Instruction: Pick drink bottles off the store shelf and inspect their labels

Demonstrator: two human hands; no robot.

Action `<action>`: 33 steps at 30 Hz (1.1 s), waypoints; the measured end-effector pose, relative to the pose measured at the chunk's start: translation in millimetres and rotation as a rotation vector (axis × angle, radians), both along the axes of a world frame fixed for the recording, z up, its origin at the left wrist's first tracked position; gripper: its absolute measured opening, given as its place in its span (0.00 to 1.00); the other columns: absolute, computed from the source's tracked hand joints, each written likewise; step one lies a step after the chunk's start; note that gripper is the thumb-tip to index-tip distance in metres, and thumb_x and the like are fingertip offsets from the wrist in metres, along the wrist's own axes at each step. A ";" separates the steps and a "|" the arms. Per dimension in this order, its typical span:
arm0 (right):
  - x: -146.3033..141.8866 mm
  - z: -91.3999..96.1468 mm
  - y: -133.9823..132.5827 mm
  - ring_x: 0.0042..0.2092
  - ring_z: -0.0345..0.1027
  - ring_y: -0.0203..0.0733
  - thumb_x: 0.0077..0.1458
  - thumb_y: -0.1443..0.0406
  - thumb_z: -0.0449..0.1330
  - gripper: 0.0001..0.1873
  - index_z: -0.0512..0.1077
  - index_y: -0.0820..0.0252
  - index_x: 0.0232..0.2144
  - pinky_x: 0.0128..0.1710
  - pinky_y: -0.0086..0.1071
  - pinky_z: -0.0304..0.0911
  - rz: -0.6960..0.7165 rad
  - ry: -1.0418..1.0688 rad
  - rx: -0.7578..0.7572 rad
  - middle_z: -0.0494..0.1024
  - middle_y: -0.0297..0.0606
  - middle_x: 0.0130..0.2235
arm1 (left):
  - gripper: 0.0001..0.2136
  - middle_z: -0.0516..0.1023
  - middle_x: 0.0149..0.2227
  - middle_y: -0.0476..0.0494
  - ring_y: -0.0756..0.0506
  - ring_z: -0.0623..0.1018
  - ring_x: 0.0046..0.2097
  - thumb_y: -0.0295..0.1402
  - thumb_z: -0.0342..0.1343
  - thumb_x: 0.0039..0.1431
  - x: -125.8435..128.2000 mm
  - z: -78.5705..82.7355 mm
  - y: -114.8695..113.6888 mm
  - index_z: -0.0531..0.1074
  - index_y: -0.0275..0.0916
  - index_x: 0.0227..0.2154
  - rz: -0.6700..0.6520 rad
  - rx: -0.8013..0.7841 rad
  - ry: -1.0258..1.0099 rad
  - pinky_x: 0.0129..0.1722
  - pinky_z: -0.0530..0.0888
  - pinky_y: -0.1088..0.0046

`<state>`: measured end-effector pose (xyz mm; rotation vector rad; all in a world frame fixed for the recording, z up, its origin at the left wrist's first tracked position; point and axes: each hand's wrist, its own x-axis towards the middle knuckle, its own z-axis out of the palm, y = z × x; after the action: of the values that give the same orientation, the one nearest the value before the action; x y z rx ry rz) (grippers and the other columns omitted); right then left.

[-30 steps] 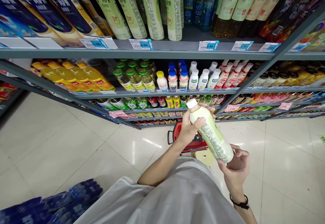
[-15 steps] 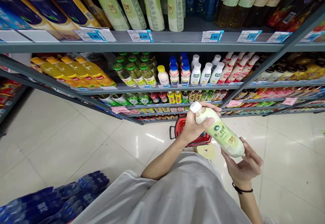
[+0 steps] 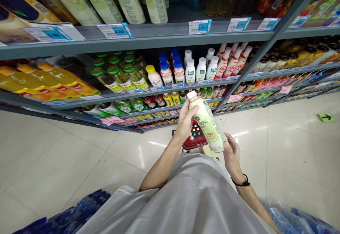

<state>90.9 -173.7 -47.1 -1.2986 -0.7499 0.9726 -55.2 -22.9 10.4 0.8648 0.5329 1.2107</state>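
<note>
Head view. We see our left hand (image 3: 186, 121) clenched around the upper part of a pale green plastic bottle (image 3: 208, 124), which is held in the air and tilted, its white cap (image 3: 191, 95) pointing up and to the left. The fingertips (image 3: 227, 138) of our right hand (image 3: 233, 156) curl against the bottle's lower end, so both hands are grasping it. A black cord bracelet (image 3: 241, 181) circles our right wrist. Our grey shirt (image 3: 186, 205) fills the lower centre of the view.

Directly below the bottle, partly hidden by it and by our left hand, is a red shopping basket (image 3: 193, 140). Beyond the hands stands grey metal shelving (image 3: 132, 40), with price tags (image 3: 114, 30) along the front edge of the upper shelf. On the shelf below, we note white-capped milk drinks (image 3: 202, 70), green-capped bottles (image 3: 119, 76) and yellow juice bottles (image 3: 55, 80). Smaller bottles (image 3: 167, 99) line the next shelf down. Blue shrink-wrapped bottle packs (image 3: 71, 212) lie on the tiled floor (image 3: 53, 163) at the lower left corner, with more (image 3: 289, 220) at the lower right. A green arrow sticker (image 3: 325, 117) marks the floor at the right.
</note>
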 end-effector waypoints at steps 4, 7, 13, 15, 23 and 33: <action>-3.5 8.0 3.0 0.28 0.75 0.48 0.64 0.40 0.55 0.30 0.76 0.60 0.45 0.27 0.37 0.70 0.155 0.317 -0.140 0.82 0.42 0.30 | 0.20 0.80 0.54 0.41 0.40 0.80 0.52 0.46 0.66 0.58 -0.6 -6.0 2.0 0.78 0.42 0.50 0.054 -0.076 0.047 0.45 0.76 0.70; -4.4 14.6 3.7 0.21 0.71 0.46 0.62 0.36 0.51 0.37 0.78 0.63 0.38 0.19 0.35 0.65 0.252 0.450 -0.199 0.79 0.43 0.24 | 0.21 0.80 0.54 0.42 0.41 0.79 0.53 0.48 0.68 0.56 0.5 -8.6 2.2 0.79 0.42 0.48 0.070 -0.089 0.050 0.47 0.75 0.71; -1.4 23.6 0.4 0.17 0.68 0.43 0.59 0.33 0.53 0.40 0.80 0.64 0.34 0.14 0.32 0.60 0.372 0.549 -0.269 0.77 0.40 0.21 | 0.20 0.81 0.45 0.46 0.46 0.79 0.44 0.49 0.72 0.52 2.7 -9.8 3.4 0.78 0.43 0.42 0.088 -0.075 0.042 0.44 0.74 0.75; -0.5 24.0 -1.0 0.17 0.68 0.43 0.58 0.34 0.54 0.38 0.80 0.63 0.34 0.13 0.31 0.58 0.394 0.591 -0.291 0.77 0.39 0.21 | 0.21 0.80 0.42 0.47 0.48 0.78 0.42 0.49 0.73 0.52 3.7 -9.9 3.7 0.76 0.43 0.41 0.085 -0.083 0.030 0.42 0.73 0.76; 4.7 14.8 -0.7 0.15 0.65 0.43 0.59 0.32 0.47 0.42 0.79 0.62 0.35 0.11 0.30 0.54 0.479 0.636 -0.325 0.76 0.40 0.19 | 0.24 0.77 0.31 0.53 0.52 0.73 0.30 0.49 0.76 0.48 15.9 -14.8 5.6 0.69 0.40 0.32 0.122 -0.209 0.031 0.33 0.71 0.78; -3.2 4.3 -1.8 0.38 0.75 0.39 0.49 0.55 0.76 0.39 0.68 0.54 0.60 0.34 0.32 0.74 0.205 0.081 -0.094 0.79 0.43 0.53 | 0.24 0.79 0.35 0.50 0.52 0.76 0.34 0.49 0.76 0.45 20.6 -28.7 12.8 0.73 0.39 0.34 0.214 -0.275 0.117 0.36 0.73 0.76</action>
<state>87.7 -175.6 -42.8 -1.2725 -0.7931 1.2304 -34.6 -10.1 -18.3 0.6579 0.8832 1.2481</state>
